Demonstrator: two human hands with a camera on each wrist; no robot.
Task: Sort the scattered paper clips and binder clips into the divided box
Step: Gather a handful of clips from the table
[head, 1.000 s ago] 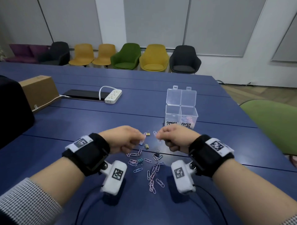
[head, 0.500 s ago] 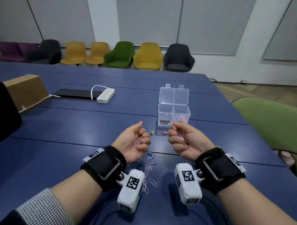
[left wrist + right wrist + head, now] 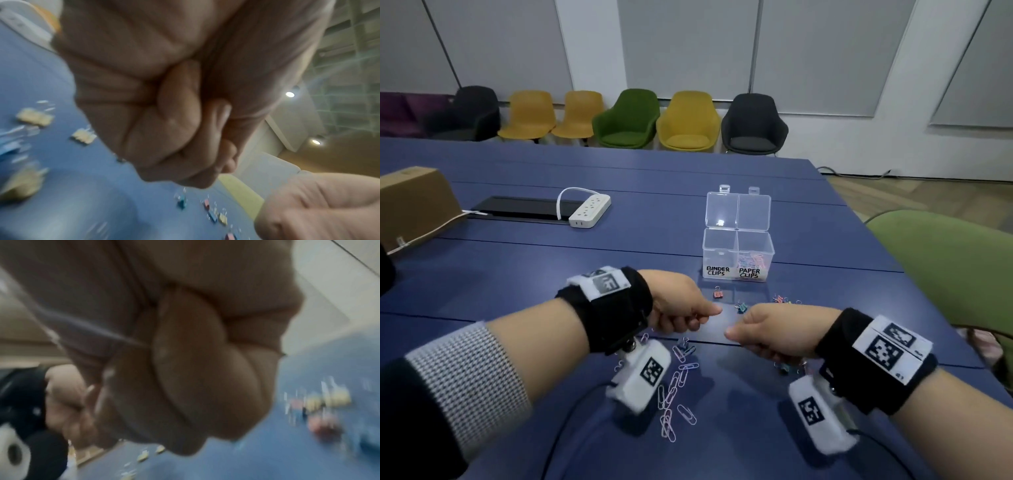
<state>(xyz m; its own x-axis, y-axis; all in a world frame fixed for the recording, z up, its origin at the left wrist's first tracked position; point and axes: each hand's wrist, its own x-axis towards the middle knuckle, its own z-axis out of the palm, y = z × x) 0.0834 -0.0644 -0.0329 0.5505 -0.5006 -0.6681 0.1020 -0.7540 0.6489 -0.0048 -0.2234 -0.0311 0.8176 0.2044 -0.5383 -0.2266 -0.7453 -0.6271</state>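
The clear divided box [image 3: 738, 233] stands open past my hands; its "PAPER CLIPS" side holds pastel paper clips [image 3: 751, 262], and the "BINDER CLIPS" side [image 3: 719, 250] looks bare. My left hand [image 3: 681, 308] and right hand [image 3: 774, 332] hover knuckles-up over the table, both fists closed. In the wrist views the left fist [image 3: 185, 121] and right fist [image 3: 195, 369] are tightly curled, hiding whatever is inside. Loose paper clips [image 3: 674, 387] lie under my left wrist. Small binder clips [image 3: 718, 294] lie between the hands and the box, more [image 3: 787, 368] under the right hand.
A white power strip [image 3: 589, 210] and a black cable tray [image 3: 524, 207] sit at the back left, with a cardboard box [image 3: 414, 202] at the far left. A green chair [image 3: 955, 274] stands by the table's right edge.
Both hands have rolled from palm-up, with paper clips lying in the palms, to knuckles-up closed fists. They sit a little closer together and the view has tilted.
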